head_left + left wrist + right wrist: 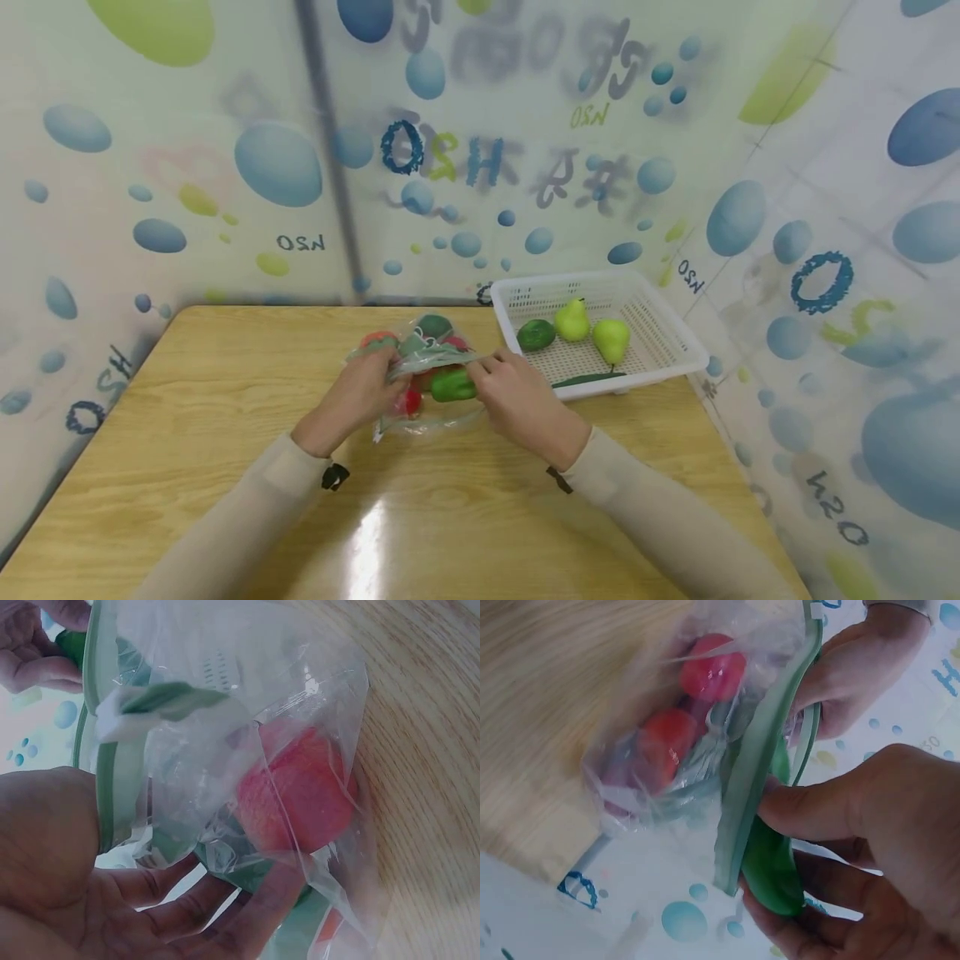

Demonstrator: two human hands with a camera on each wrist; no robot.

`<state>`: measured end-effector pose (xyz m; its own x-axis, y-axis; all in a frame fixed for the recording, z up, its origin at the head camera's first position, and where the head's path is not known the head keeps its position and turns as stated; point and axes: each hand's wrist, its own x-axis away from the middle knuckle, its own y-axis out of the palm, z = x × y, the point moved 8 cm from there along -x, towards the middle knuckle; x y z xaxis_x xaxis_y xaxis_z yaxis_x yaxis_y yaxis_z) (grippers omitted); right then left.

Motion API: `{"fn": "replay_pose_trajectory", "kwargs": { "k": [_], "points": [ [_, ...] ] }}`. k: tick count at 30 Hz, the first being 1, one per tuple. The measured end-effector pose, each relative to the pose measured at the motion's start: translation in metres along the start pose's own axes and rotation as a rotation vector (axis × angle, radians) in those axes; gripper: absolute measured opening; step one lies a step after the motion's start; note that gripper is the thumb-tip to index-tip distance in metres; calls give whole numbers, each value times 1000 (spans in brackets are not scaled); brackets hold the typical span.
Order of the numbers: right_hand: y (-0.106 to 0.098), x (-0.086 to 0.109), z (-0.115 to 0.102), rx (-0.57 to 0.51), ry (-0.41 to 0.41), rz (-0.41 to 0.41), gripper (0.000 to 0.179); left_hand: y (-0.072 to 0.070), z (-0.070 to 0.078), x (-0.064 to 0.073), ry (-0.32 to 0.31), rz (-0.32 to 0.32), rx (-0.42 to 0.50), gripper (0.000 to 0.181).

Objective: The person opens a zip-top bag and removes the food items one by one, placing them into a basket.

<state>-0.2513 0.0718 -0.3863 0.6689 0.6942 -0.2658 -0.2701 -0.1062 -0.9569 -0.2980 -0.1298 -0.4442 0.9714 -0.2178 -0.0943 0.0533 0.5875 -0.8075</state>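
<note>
At the open mouth of the clear bag (427, 363), the green pepper (452, 385) is pointing its long axis leftward into the opening from the right hand (519, 402), the nearer one, which is pinching its outer end, while the left hand (357, 392) is gripping the bag's opposite side.
</note>
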Motion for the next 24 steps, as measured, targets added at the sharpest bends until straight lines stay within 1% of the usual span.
{"fn": "replay_pose_trajectory", "kwargs": {
  "k": [3,9,13,20,24],
  "points": [
    [-4,1,6,-34,-8,21,30,-1,0,0,-1,-3,9,14],
    [-18,4,17,-101,-29,97,35,-1,-1,-1,-8,-9,6,17],
    [-25,8,25,-146,-32,124,40,0,-1,0,-13,-18,16,18],
    [-36,15,39,-152,-50,187,52,2,-3,-1,-39,-41,36,19],
    [-40,18,49,-173,-38,194,56,3,-4,-2,-39,-40,24,17]
  ]
}}
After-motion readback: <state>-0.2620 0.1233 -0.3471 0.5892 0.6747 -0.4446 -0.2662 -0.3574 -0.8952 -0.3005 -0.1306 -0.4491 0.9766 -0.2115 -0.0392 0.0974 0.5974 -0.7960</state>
